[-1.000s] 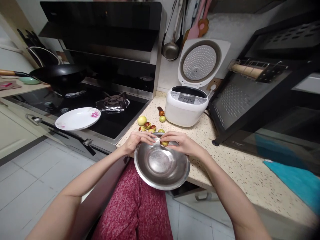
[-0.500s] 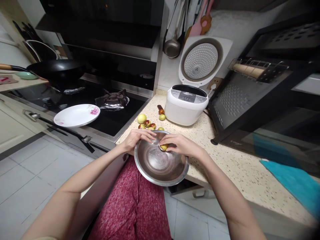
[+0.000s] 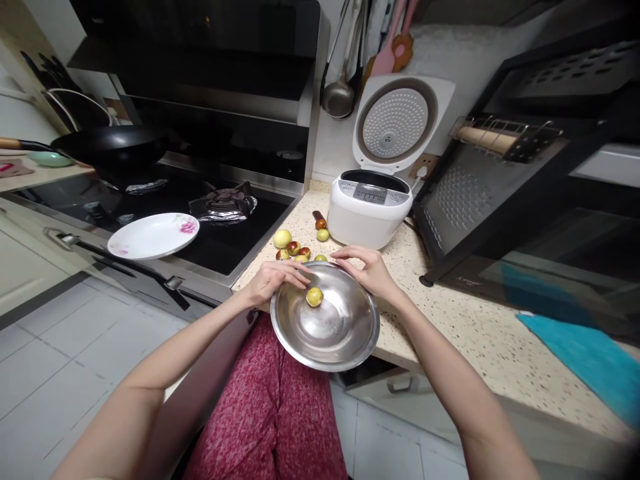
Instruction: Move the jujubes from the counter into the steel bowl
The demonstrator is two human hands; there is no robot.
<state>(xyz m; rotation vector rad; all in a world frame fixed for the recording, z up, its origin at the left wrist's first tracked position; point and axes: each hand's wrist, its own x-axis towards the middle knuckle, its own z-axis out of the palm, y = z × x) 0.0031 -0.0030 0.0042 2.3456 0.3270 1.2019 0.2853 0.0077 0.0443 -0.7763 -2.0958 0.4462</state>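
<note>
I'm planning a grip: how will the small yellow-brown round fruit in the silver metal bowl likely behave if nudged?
The small yellow-brown round fruit would probably roll, being rounded and resting in the smooth, curved silver metal bowl. Its smooth-looking skin might make it slightly slippery.

Bare arms (image 3: pixel 193 350) stretched forward, left hand (image 3: pixel 270 281) palm-down, right hand (image 3: pixel 369 270) loosely curved.

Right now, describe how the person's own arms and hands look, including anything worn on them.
The left forearm and right forearm are bare and slim, with no sleeve over them and no watch or bracelet visible at the wrists. The left hand and right hand are ungloved; whether a finger bears a ring is too small to tell.
</note>
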